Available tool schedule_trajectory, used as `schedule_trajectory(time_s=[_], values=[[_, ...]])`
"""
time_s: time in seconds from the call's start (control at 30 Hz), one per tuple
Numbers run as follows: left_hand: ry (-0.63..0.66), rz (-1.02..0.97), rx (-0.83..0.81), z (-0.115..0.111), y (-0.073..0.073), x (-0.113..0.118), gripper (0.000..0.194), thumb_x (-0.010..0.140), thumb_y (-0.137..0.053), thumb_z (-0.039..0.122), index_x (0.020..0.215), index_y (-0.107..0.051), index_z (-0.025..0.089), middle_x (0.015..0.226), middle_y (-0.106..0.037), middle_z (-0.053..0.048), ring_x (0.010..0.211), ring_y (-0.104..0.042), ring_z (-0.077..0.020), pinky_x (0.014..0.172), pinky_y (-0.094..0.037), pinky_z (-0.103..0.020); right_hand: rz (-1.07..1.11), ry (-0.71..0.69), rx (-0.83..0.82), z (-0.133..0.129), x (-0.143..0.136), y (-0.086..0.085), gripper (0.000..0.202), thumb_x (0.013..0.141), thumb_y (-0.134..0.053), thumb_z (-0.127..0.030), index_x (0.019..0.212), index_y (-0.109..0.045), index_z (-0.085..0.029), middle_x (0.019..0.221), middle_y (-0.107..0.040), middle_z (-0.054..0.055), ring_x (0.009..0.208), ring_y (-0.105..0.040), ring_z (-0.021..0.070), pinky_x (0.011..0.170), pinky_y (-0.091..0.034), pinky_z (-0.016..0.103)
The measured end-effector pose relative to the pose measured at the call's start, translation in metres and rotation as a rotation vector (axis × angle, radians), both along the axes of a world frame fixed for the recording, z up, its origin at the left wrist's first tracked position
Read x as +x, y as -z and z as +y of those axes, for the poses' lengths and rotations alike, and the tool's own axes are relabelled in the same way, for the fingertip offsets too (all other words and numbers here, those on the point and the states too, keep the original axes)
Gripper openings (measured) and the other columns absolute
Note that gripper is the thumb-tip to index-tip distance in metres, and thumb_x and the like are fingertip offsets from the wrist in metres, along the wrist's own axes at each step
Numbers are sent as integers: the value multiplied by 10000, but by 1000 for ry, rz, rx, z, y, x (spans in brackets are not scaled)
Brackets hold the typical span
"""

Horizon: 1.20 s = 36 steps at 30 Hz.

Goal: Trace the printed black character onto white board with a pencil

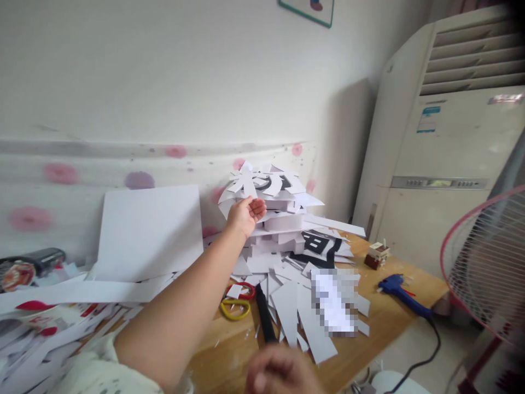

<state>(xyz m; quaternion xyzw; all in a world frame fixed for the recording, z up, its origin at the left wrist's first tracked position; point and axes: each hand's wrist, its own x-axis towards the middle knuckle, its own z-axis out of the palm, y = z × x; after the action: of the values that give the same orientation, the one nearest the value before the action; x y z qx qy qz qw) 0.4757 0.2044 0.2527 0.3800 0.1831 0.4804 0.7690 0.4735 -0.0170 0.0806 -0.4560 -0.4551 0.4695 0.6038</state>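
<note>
Against the front of the stack (284, 223) of white cutouts on the surface (215, 350), the left hand (248, 214) reaches in, thumb up and fingers half curled; whether it grips a piece I cannot tell. Low and blurred, the right hand (283, 372) is bent inward near the black tool (266, 316), its hold unclear too. Scissors (238, 300) lie left of that tool, the glue gun (396, 285) well to the right, near the fan (488, 262).

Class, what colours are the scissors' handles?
The handles are red and yellow, as the head view shows.
</note>
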Motion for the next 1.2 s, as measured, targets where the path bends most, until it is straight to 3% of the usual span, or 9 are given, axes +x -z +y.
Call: schedule_trajectory(time_s=[0.13,0.2,0.33,0.43,0.6,0.77,0.9,1.03,1.2], values=[[24,1,20,-3,1,6,162,858,-537,174,724,-615,127,606,-670,-51,564,-653,-138,645,-549,-284,237,417,227,55,86,-92,334,766,-715,-487,861,-661,-172,734,-651,19,558,-568,110,537,-502,244],[36,11,40,-6,3,7,190,870,-520,181,715,-613,125,608,-667,-46,564,-649,-129,643,-548,-275,379,504,220,85,123,-134,304,844,-639,-453,865,-627,-149,711,-648,32,531,-574,113,486,-497,234],[69,76,109,-3,4,8,212,889,-500,198,739,-627,116,611,-663,-46,550,-640,-130,618,-550,-280,421,692,195,126,159,-179,255,923,-546,-352,753,-545,-162,536,-575,-6,383,-464,83,370,-417,192],[111,155,184,4,2,4,204,890,-552,293,836,-653,124,683,-695,-80,580,-663,-166,591,-553,-308,441,744,182,138,166,-189,233,924,-525,-229,700,-492,-173,448,-502,-42,334,-369,49,331,-331,144],[130,229,284,18,1,-5,297,775,-727,372,1001,-645,196,866,-720,-111,686,-709,-241,627,-563,-371,466,783,129,141,177,-194,267,936,-492,-207,673,-477,-170,434,-480,-50,315,-332,30,305,-274,121],[30,216,281,29,0,0,161,761,-698,268,888,-666,175,955,-702,-101,723,-715,-218,682,-561,-350,470,811,93,137,183,-199,272,933,-495,-188,664,-457,-169,425,-411,-86,294,-244,15,287,-195,121],[-172,166,286,31,-5,-3,65,735,-674,191,771,-677,137,863,-708,-95,701,-698,-181,723,-553,-320,447,817,72,134,182,-203,264,958,-513,-223,706,-490,-148,488,-381,-103,328,-236,11,304,-197,127],[-464,60,286,25,-11,-41,76,760,-614,186,720,-664,146,770,-701,-58,716,-688,-152,772,-550,-300,413,834,56,142,181,-203,224,970,-534,-298,819,-548,-132,579,-417,-92,380,-265,11,331,-230,131],[-746,-11,301,-4,6,-135,77,723,-674,219,743,-699,148,731,-699,-29,716,-682,-155,811,-561,-322,337,829,46,168,177,-198,218,964,-540,-295,816,-544,-133,561,-424,-95,368,-295,13,333,-248,131]])
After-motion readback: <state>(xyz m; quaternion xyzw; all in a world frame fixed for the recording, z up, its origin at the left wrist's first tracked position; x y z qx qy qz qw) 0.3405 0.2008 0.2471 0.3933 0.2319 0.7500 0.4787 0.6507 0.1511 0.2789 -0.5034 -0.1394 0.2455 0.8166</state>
